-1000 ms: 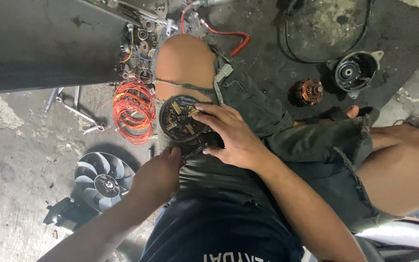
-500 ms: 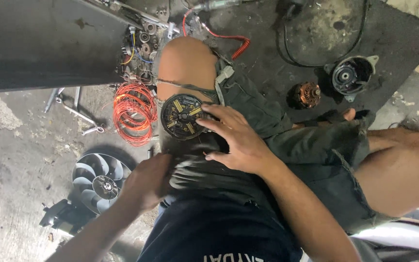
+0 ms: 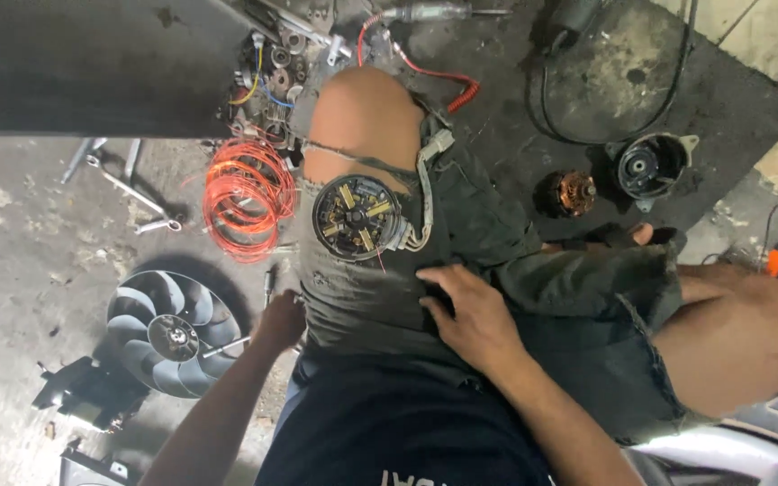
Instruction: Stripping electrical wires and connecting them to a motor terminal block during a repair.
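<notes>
Both hands have let go of the round brush-holder plate [image 3: 357, 216] since the earlier frames, when the right hand covered it and the left hand sat just beside it; now it rests alone on the person's left thigh, just below the bare knee.

Largest in view is the stained concrete floor [image 3: 20, 234], with a dark mat [image 3: 587, 81] spread over its upper right. A dark slab fills the upper left corner. The person sits with legs in dark green shorts [image 3: 497, 270]. On the floor to the left lies a black cooling fan [image 3: 171, 333] with curved blades. Above it is a coil of orange wire [image 3: 247, 196], and spanners [image 3: 123, 184] lie further left. On the mat stand a black motor housing [image 3: 648, 166] and, near it, a copper-wound armature [image 3: 574, 193].

The right hand [image 3: 470, 315] lies flat on the shorts, its grip slack and empty, fingers spread, near the plate but apart from it. The left hand [image 3: 283, 319] hangs beside the thigh near a slim tool [image 3: 267, 286] on the floor; I cannot tell whether its grip is closed on anything.

As I judge it, the plate is unsteady: nothing holds it, and a shift of the leg could slide it off onto the concrete, bending its brass brushes or straining the grey wired plug [image 3: 432, 153] that trails from it.
</notes>
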